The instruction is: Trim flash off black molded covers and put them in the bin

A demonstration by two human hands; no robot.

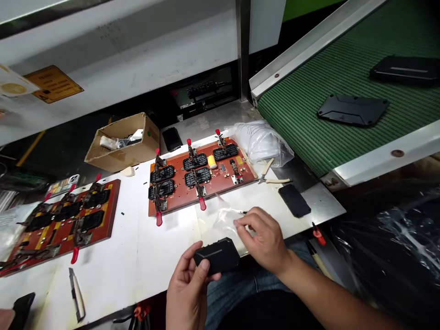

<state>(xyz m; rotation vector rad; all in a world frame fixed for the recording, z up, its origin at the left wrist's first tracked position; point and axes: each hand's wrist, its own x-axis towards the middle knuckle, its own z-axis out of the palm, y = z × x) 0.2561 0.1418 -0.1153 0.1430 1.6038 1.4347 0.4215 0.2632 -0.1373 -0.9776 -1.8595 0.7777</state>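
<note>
In my left hand (190, 279) is a black rectangular plastic case (218, 257), gripped between thumb and fingers near the table's front edge. My right hand (259, 236) is beside it on the right, thumb and forefinger pinched together. Whatever the pinch holds is too small to make out. Next to those fingers is a clear plastic film (225, 220), and a thin metal tip shows behind the knuckles. Beyond both hands lies a red-brown fixture board (178, 197) with red-handled clamps over several black plastic frames. A yellow-and-white cylinder (211, 161) stands on the board.
Cream-handled pliers (266, 176) and a flat black cover (294, 200) lie at right. A green conveyor belt (292, 101) carries black parts. A clear plastic bag (261, 142), cardboard box (123, 158), second fixture board (113, 201) and utility knife (76, 295) surround the workspace. Another person's hand (6, 318) shows lower left.
</note>
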